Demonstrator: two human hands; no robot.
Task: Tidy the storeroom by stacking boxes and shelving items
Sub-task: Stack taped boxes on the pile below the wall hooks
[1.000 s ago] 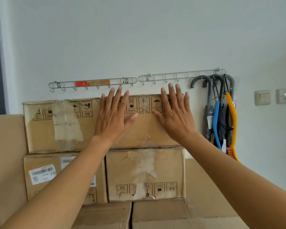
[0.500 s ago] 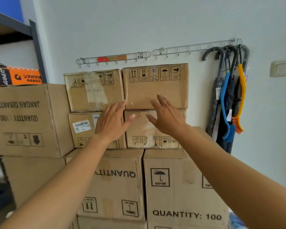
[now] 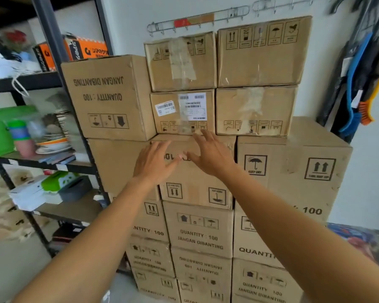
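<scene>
While both arms reach forward, left hand [image 3: 153, 163] and right hand [image 3: 213, 155] hover spread, empty, near boxes [image 3: 197, 229].

Plain white painted wall [image 3: 127, 22] carries a chrome wire hook rail [image 3: 197, 21]. Black metal shelving unit [image 3: 50, 38] stands at left on the pale grey floor [image 3: 13, 270].

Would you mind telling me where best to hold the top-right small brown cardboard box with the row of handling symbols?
Probably by its two short ends, from the front. The brown cardboard box sits topmost, right end clear for the right hand; its left end abuts the taped cardboard box, so slide it forward first for the left hand.
</scene>
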